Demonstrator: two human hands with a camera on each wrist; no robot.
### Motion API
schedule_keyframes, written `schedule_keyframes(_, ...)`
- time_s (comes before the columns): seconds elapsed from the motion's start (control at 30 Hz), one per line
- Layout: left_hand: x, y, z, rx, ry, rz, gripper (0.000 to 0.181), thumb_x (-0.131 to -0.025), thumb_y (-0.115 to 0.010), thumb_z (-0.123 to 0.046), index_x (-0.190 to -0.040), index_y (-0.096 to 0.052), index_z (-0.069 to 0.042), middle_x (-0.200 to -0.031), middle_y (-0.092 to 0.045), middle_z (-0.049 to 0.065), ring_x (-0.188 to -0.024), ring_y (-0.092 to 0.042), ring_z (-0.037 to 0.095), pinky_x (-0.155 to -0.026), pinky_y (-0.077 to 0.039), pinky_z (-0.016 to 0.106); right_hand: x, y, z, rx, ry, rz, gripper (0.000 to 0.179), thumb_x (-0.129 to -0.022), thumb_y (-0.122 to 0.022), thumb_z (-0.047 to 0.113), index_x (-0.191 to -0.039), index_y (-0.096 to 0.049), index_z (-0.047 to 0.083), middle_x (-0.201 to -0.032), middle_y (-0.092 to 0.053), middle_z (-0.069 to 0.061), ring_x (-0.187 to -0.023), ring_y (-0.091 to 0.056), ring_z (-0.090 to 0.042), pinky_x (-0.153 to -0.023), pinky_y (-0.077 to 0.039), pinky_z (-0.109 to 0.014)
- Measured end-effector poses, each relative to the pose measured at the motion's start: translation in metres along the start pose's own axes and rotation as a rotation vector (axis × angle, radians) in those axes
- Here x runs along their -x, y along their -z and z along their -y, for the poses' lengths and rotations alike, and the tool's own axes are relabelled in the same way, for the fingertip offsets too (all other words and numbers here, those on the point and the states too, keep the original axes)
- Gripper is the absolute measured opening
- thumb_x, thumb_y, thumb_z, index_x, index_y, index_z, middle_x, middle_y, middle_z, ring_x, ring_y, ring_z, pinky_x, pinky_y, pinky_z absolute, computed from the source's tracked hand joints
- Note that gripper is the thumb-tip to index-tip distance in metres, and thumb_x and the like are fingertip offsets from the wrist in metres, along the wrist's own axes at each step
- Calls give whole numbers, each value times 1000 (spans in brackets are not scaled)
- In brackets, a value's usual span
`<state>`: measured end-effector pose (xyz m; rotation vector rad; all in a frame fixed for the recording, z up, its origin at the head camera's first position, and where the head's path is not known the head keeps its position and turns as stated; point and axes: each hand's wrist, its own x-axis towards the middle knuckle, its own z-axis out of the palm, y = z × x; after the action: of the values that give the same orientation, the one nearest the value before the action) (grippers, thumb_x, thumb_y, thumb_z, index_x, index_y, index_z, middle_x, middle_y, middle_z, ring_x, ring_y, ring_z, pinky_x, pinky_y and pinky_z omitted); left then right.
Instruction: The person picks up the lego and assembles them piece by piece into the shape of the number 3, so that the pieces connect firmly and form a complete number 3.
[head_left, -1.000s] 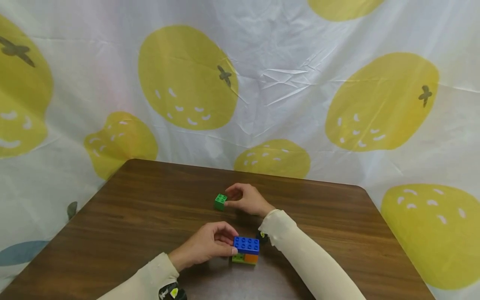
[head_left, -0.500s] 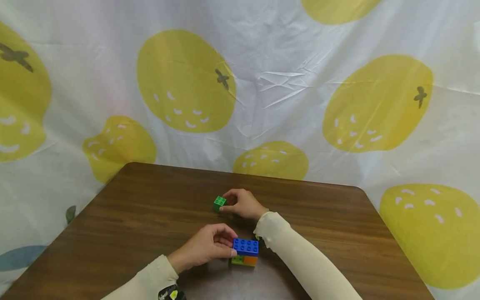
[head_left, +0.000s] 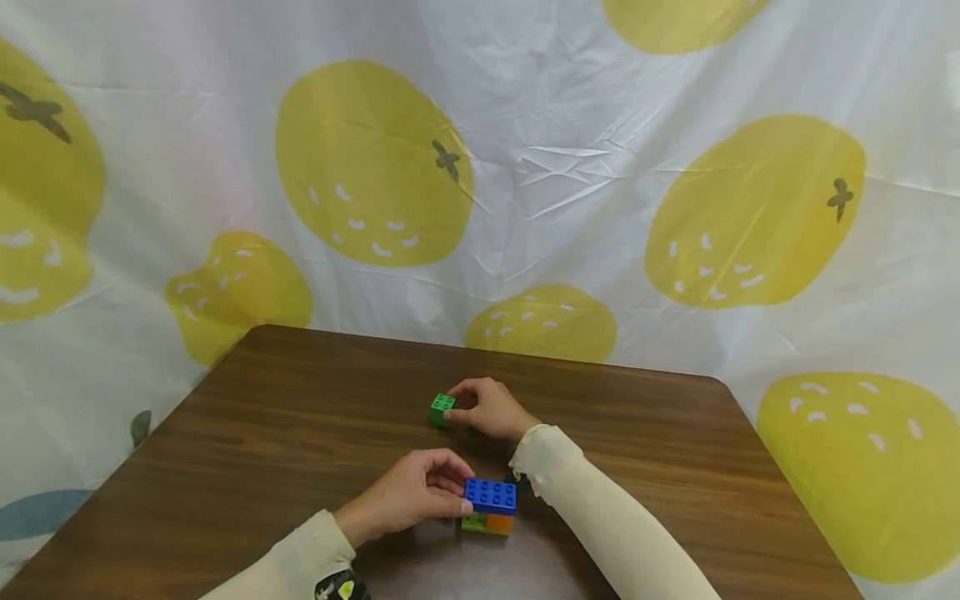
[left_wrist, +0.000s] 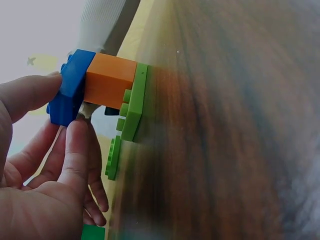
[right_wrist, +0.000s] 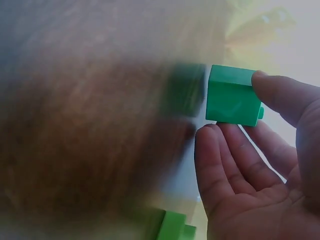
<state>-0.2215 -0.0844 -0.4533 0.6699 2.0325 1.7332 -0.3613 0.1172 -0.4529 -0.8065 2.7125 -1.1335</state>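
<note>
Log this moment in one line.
left hand: pinches blue brick atop orange brick | right hand: pinches green brick | stack base: lime plate

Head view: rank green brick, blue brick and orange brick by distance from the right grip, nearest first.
1. Green brick, held in the right grip
2. Blue brick, toward the camera
3. Orange brick, directly under the blue one

- We see a blue brick (head_left: 491, 493) topping a stack, its two rows of four studs facing up.
- Below its right half, in the head view, we see an orange brick (left_wrist: 110, 80).
- Under that we find a thin lime plate (left_wrist: 135, 107), some studs bare, low against the counter (head_left: 300, 400).
- Farther back, apart, we see a two-by-two green brick (right_wrist: 232, 102), studs up.
</note>
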Motion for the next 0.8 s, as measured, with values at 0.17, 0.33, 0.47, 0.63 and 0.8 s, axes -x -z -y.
schedule_keyframes(0.17,1,-1,0,24,2,6,37,-90,-84,-13,-119,-68,2,-109,-73,9,-97,-71,14,-83,-60,23,4,5,2,-16,1,-14,36,-94,-81,30,-125,-75,12,-109,-79,-4,-95,-73,-11,-86,-61,-33)
schedule_keyframes(0.33,2,-3,2,26,-1,-6,36,-89,-85,-12,-118,-68,1,-110,-73,8,-98,-72,16,-83,-60,23,11,10,6,-44,27,-28,37,-94,-81,30,-126,-74,12,-110,-79,-4,-95,-74,-12,-87,-61,-35)
schedule_keyframes(0.47,1,-3,2,21,-4,-2,37,-90,-85,-14,-119,-68,1,-111,-73,8,-99,-73,18,-82,-61,24,18,13,8,-26,53,-51,36,-94,-81,30,-125,-74,12,-110,-79,-3,-95,-74,-12,-88,-61,-35)
schedule_keyframes(0.63,1,-4,1,23,1,-3,37,-90,-84,-13,-120,-67,0,-113,-73,8,-101,-73,19,-82,-61,25,26,16,12,-31,77,-54,35,-95,-80,31,-126,-73,14,-112,-79,0,-98,-74,-10,-91,-61,-35)
schedule_keyframes(0.8,0,-5,1,27,-3,-2,38,-91,-84,-15,-121,-67,0,-113,-74,9,-100,-74,19,-80,-60,25,33,21,14,-49,85,-62,36,-96,-80,31,-127,-73,14,-114,-78,0,-98,-75,-11,-91,-62,-37)
